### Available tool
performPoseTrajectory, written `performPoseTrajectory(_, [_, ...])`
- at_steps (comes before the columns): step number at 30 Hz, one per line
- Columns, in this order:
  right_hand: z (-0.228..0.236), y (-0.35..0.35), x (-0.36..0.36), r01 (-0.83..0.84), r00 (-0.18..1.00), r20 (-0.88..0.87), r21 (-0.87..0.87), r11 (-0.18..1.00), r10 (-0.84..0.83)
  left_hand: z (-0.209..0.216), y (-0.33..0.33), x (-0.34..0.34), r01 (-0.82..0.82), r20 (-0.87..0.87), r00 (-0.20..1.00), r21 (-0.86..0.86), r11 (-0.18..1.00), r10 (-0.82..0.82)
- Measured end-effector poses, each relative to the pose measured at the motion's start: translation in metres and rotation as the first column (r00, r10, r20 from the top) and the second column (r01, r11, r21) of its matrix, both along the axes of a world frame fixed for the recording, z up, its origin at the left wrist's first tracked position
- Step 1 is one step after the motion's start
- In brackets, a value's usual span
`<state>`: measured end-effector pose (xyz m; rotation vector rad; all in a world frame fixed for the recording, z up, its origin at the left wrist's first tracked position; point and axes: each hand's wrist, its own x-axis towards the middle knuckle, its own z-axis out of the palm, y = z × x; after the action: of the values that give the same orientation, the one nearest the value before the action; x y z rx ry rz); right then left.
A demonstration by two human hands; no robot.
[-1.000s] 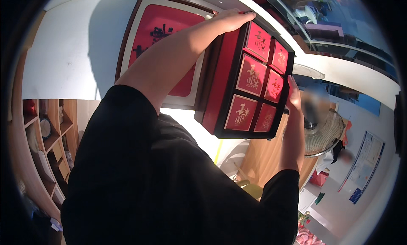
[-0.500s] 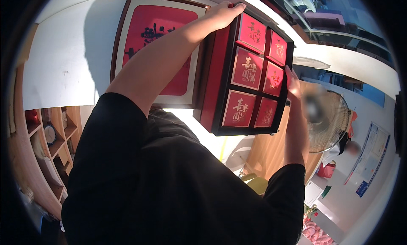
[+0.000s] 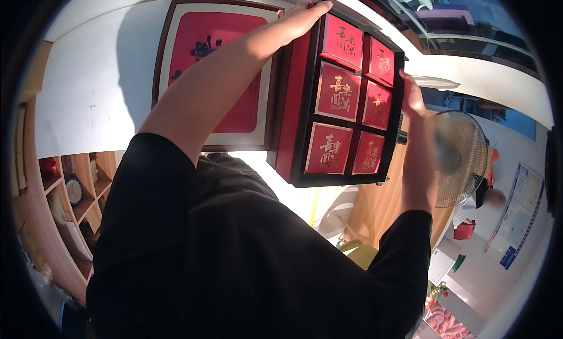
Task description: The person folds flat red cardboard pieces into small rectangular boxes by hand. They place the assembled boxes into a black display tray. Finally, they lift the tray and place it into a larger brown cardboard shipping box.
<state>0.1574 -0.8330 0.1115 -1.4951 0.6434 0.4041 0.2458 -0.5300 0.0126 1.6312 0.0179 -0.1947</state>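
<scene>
A large gift box (image 3: 288, 110) with red sides and a black inner frame stands tilted in front of me. Several square red packets (image 3: 336, 90) with gold lettering sit in its compartments. My left hand (image 3: 306, 16) grips the box's upper left corner, thumb over the rim. At the box's right edge, my right hand (image 3: 414, 97) holds the side, with its fingers partly hidden behind it.
A framed red panel with dark brushwork (image 3: 217, 119) lies on the white surface (image 3: 76, 98) to the left. Wooden cubby shelves (image 3: 82, 210) stand at lower left. A round fan (image 3: 463, 157) is on the right, beside a wooden surface (image 3: 381, 213).
My right hand has moved up along the box's right edge. The box has shifted slightly left, still held by my left hand at its upper corner.
</scene>
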Motion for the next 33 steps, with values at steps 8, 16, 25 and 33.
performPoseTrajectory(8, [-0.03, -0.009, 0.048, 0.019, 0.999, 0.047, 0.168, 0.986, -0.028, 0.011, 0.01, -0.008, 0.144, 0.067, 0.989, -0.199, 0.969, -0.133])
performPoseTrajectory(16, [-0.038, -0.007, 0.057, -0.023, 0.998, 0.059, 0.234, 0.972, 0.01, -0.004, 0.001, -0.001, 0.005, 0.03, 1.0, -0.044, 0.999, -0.004])
performPoseTrajectory(25, [-0.041, -0.035, 0.055, -0.018, 1.0, 0.009, 0.116, 0.993, 0.017, 0.025, 0.01, -0.017, 0.153, -0.053, 0.985, -0.132, 0.979, -0.162])
performPoseTrajectory(33, [-0.038, -0.034, 0.068, -0.146, 0.989, -0.019, -0.067, 0.987, 0.145, 0.037, 0.01, -0.021, -0.082, -0.064, 0.995, -0.048, 0.995, 0.078])
